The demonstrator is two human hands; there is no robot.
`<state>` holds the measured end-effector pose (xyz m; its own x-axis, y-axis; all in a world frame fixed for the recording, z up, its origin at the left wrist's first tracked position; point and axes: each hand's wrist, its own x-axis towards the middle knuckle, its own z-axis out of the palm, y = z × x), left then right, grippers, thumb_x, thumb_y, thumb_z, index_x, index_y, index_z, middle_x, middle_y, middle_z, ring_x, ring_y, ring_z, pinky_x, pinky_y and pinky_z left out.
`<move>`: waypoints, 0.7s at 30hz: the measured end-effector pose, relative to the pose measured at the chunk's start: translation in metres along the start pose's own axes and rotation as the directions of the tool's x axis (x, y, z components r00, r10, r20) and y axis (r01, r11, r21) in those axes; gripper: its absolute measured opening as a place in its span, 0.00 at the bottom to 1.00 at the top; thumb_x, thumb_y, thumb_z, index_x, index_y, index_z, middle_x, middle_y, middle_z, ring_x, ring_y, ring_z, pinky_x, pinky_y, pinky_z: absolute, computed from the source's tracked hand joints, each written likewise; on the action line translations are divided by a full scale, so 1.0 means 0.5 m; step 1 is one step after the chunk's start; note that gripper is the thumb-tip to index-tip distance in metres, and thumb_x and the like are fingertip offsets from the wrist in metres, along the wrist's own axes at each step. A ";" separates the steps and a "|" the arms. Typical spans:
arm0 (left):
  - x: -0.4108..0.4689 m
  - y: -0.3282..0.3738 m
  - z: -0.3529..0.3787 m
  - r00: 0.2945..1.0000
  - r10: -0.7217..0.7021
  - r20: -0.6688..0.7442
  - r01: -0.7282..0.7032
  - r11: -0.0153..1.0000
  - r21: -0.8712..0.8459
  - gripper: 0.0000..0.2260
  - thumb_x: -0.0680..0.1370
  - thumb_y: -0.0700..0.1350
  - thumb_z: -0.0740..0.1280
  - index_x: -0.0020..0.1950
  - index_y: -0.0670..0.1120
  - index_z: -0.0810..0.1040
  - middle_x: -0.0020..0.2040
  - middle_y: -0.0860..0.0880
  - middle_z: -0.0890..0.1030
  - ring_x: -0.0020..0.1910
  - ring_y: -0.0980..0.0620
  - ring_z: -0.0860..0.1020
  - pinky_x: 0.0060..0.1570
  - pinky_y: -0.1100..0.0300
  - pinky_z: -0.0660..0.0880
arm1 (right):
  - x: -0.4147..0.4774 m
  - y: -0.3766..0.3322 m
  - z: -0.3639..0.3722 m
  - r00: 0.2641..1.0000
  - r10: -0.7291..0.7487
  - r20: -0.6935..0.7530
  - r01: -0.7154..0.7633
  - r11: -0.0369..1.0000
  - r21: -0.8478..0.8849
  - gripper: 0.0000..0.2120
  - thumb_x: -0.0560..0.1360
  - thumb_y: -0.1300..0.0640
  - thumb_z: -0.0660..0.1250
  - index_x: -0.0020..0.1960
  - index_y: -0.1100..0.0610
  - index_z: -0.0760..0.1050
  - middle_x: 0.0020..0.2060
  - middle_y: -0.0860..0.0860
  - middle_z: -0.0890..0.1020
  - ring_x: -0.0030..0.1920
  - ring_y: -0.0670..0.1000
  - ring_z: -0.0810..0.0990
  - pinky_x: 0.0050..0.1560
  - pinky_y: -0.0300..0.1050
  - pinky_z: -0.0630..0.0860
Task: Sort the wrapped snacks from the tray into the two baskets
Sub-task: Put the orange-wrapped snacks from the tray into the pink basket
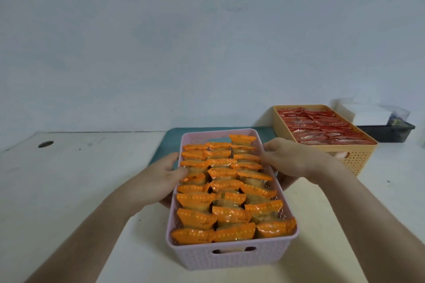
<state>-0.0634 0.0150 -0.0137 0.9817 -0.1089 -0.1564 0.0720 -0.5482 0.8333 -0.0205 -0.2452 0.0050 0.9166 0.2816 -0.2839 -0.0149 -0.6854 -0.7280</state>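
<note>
One white table (pixel 69 179), one pink basket (pixel 230 258)

Between my left hand (pixel 164 176) and my right hand (pixel 291 159), I read the pink basket (pixel 195 258) as moulded plastic. It is matt, with walls textured in a fine woven pattern and a smooth rim. The orange wrappers (pixel 195 234) inside it are glossy plastic film with crimped, saw-toothed seams, and the film looks clear below the orange band. Beyond my right hand, the yellow basket (pixel 358 158) is matt plastic with a pierced lattice wall, and its red wrappers (pixel 322 126) are equally glossy. Beyond my left hand, the teal tray (pixel 170 140) looks smooth and matt. The counter (pixel 69 179) is smooth, matt and scuffed.
</note>
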 end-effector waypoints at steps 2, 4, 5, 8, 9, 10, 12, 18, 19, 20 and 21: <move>-0.003 0.000 -0.002 0.999 0.025 -0.046 -0.026 0.999 -0.024 0.07 0.82 0.48 0.60 0.57 0.58 0.74 0.43 0.53 0.86 0.39 0.54 0.85 0.32 0.61 0.78 | 0.006 -0.002 0.009 0.998 -0.010 -0.065 0.011 1.000 0.012 0.17 0.83 0.52 0.56 0.52 0.63 0.77 0.41 0.57 0.85 0.36 0.53 0.86 0.32 0.42 0.80; -0.004 0.001 -0.011 0.991 0.046 -0.122 -0.053 0.997 -0.059 0.09 0.82 0.49 0.61 0.60 0.57 0.74 0.43 0.52 0.86 0.37 0.55 0.84 0.30 0.62 0.77 | 0.012 -0.011 0.014 0.991 -0.031 -0.130 0.033 0.999 0.014 0.17 0.83 0.53 0.56 0.51 0.65 0.77 0.40 0.59 0.85 0.36 0.55 0.86 0.34 0.45 0.82; -0.005 0.000 -0.022 0.984 0.055 -0.167 -0.068 0.995 -0.070 0.11 0.81 0.51 0.62 0.63 0.56 0.73 0.45 0.52 0.85 0.39 0.55 0.84 0.31 0.62 0.77 | 0.017 -0.019 0.013 0.983 -0.055 -0.176 0.057 0.998 0.008 0.17 0.82 0.54 0.56 0.50 0.66 0.77 0.40 0.60 0.85 0.37 0.57 0.86 0.36 0.48 0.83; -0.006 0.004 -0.056 0.975 0.061 -0.214 -0.103 0.977 -0.189 0.14 0.79 0.56 0.64 0.65 0.58 0.72 0.49 0.54 0.85 0.46 0.55 0.84 0.45 0.58 0.78 | 0.046 -0.058 0.011 0.964 -0.055 -0.258 0.092 0.987 0.135 0.17 0.81 0.59 0.56 0.48 0.71 0.76 0.40 0.66 0.84 0.38 0.61 0.85 0.37 0.50 0.84; -0.007 0.003 -0.068 0.975 0.080 -0.207 -0.125 0.968 -0.216 0.15 0.78 0.56 0.64 0.65 0.59 0.72 0.52 0.54 0.85 0.48 0.55 0.84 0.49 0.56 0.78 | 0.060 -0.070 0.011 0.960 -0.052 -0.274 0.102 0.980 0.171 0.16 0.81 0.60 0.56 0.48 0.72 0.76 0.40 0.67 0.84 0.39 0.62 0.85 0.38 0.51 0.84; -0.005 0.002 -0.085 0.975 0.108 -0.192 -0.148 0.966 -0.210 0.17 0.77 0.57 0.64 0.65 0.58 0.73 0.55 0.55 0.84 0.50 0.55 0.84 0.50 0.56 0.77 | 0.078 -0.086 0.009 0.955 -0.051 -0.292 0.111 0.975 0.194 0.16 0.80 0.61 0.55 0.48 0.72 0.76 0.41 0.67 0.84 0.39 0.63 0.85 0.40 0.54 0.84; -0.002 -0.007 -0.112 0.980 0.151 -0.131 -0.173 0.970 -0.171 0.25 0.70 0.61 0.69 0.66 0.58 0.71 0.60 0.57 0.81 0.54 0.57 0.82 0.50 0.57 0.77 | 0.109 -0.110 0.010 0.946 -0.051 -0.319 0.124 0.969 0.213 0.15 0.80 0.62 0.55 0.48 0.70 0.76 0.39 0.66 0.84 0.38 0.63 0.85 0.41 0.56 0.84; 0.051 -0.032 -0.145 0.969 0.173 -0.176 -0.174 0.985 0.012 0.52 0.51 0.56 0.84 0.72 0.57 0.66 0.62 0.59 0.76 0.58 0.56 0.78 0.56 0.56 0.78 | 0.215 -0.157 0.016 0.926 -0.044 -0.376 0.131 0.969 0.209 0.14 0.77 0.60 0.55 0.46 0.66 0.77 0.36 0.61 0.85 0.32 0.59 0.85 0.38 0.55 0.84; 0.068 -0.035 -0.144 0.961 0.174 -0.214 -0.176 0.984 0.012 0.49 0.55 0.49 0.84 0.73 0.56 0.66 0.61 0.59 0.76 0.56 0.58 0.78 0.52 0.60 0.78 | 0.232 -0.160 0.021 0.927 -0.039 -0.373 0.121 0.972 0.201 0.14 0.78 0.59 0.55 0.47 0.66 0.77 0.37 0.61 0.85 0.32 0.59 0.85 0.38 0.54 0.84; 0.081 -0.038 -0.140 0.958 0.172 -0.229 -0.174 0.985 0.014 0.46 0.59 0.43 0.83 0.73 0.56 0.65 0.60 0.60 0.77 0.55 0.60 0.78 0.50 0.63 0.78 | 0.248 -0.158 0.027 0.928 -0.031 -0.370 0.108 0.976 0.187 0.14 0.78 0.58 0.55 0.48 0.65 0.77 0.38 0.60 0.85 0.33 0.59 0.86 0.39 0.53 0.84; 0.094 -0.044 -0.136 0.958 0.171 -0.230 -0.171 0.985 0.022 0.45 0.61 0.39 0.81 0.74 0.55 0.65 0.60 0.59 0.77 0.55 0.60 0.78 0.50 0.62 0.78 | 0.262 -0.153 0.033 0.930 -0.023 -0.367 0.092 0.981 0.173 0.14 0.78 0.58 0.55 0.48 0.65 0.77 0.39 0.60 0.85 0.33 0.58 0.86 0.39 0.52 0.84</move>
<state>-0.0069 0.0781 -0.0033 0.9934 -0.0076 0.1148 -0.1008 -0.5393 0.8360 0.0939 -0.1447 0.0131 0.9994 0.0309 -0.0184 0.0008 -0.5298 -0.8481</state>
